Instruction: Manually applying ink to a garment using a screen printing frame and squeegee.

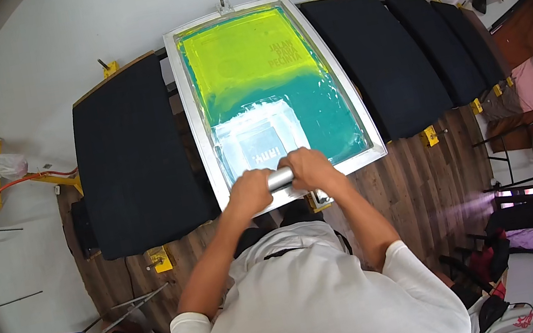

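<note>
Squeegee handle [281, 178], metal bar: gripped at the near edge of the printing screen [271, 91] by left hand [251, 192] and right hand [310, 167], fingers closed, giving even two-handed pressure.

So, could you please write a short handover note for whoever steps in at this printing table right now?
Left hand: closed on the left end of the silver metal squeegee handle.
Right hand: closed on its right end.
The squeegee sits at the near edge of the aluminium-framed printing screen with green and yellow mesh, which lies flat over the middle pallet.
Whitish ink is spread over the lower left of the mesh, just beyond the hands.
Black rectangular pallets lie on both sides: one to the left, several to the right.
Done: ink is on the screen and the squeegee is at the near edge.
Left: cannot tell whether the print underneath is good.
</note>
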Demonstrator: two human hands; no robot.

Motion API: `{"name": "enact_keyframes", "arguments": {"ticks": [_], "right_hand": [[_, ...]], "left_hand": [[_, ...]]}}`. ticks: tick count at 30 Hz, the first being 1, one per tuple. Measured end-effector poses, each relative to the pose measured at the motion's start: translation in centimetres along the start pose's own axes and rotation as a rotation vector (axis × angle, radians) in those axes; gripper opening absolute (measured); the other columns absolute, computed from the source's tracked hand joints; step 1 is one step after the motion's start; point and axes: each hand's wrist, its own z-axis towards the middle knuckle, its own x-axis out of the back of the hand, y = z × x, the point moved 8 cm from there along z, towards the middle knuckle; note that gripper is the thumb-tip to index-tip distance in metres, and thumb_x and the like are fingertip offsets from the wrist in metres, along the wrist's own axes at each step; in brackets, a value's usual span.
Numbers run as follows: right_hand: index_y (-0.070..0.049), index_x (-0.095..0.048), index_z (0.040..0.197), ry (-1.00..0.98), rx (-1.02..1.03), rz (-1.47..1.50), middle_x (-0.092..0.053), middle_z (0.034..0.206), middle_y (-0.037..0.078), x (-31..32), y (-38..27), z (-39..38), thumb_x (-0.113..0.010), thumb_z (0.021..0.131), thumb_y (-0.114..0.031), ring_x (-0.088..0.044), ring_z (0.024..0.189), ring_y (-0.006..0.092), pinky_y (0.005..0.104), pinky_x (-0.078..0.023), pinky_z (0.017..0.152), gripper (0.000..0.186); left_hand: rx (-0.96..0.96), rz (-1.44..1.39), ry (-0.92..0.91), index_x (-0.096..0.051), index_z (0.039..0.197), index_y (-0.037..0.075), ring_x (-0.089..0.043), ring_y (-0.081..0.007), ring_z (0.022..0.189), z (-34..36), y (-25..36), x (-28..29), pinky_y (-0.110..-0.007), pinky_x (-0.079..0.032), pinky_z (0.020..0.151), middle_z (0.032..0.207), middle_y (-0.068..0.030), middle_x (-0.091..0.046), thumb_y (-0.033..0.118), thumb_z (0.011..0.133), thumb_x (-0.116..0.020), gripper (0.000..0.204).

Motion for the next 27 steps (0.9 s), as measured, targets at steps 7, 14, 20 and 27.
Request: {"name": "enact_keyframes", "arguments": {"ticks": [7,14,20,27], "right_hand": [[-0.012,-0.069,0.104,0.185,0.064,-0.064,-0.070,0.098,0.014,1.8,0.1,4.7,-0.070,0.072,-0.007,-0.068,0.096,0.0333,0.0476,-0.055,0.078,0.032],[-0.009,-0.065,0.106,0.162,0.133,-0.016,-0.066,0.103,0.014,-1.0,-1.5,-1.9,-0.073,0.067,-0.006,-0.063,0.099,0.0351,0.0495,-0.053,0.079,0.040],[-0.012,-0.066,0.106,0.146,0.139,-0.099,-0.068,0.101,0.012,3.2,-0.9,5.9,-0.069,0.075,-0.006,-0.066,0.096,0.0336,0.0501,-0.054,0.076,0.032],[-0.006,-0.060,0.111,0.225,0.141,0.031,-0.060,0.115,0.015,-0.8,-1.1,-1.1,-0.068,0.070,0.001,-0.057,0.109,0.0356,0.0511,-0.051,0.080,0.042]], "left_hand": [[0.038,-0.041,0.248,-0.070,0.112,0.005,-0.067,-0.0406,0.094,2.8,-2.2,2.4,-0.047,-0.054,0.084,0.103,-0.0226,-0.069,-0.006,0.071,-0.064,0.042],[-0.052,-0.070,0.300,-0.070,0.110,0.005,-0.066,-0.0398,0.094,-2.3,0.3,0.2,-0.048,-0.052,0.087,0.103,-0.0197,-0.068,-0.007,0.070,-0.063,0.043],[0.067,-0.052,0.300,-0.071,0.107,0.005,-0.067,-0.0387,0.093,2.5,-2.1,3.3,-0.048,-0.052,0.087,0.098,-0.0206,-0.070,-0.003,0.073,-0.064,0.036],[-0.110,0.021,0.462,-0.066,0.113,0.001,-0.064,-0.0387,0.098,-2.7,0.7,-0.1,-0.046,-0.052,0.088,0.110,-0.0211,-0.066,-0.012,0.070,-0.060,0.046]]}}
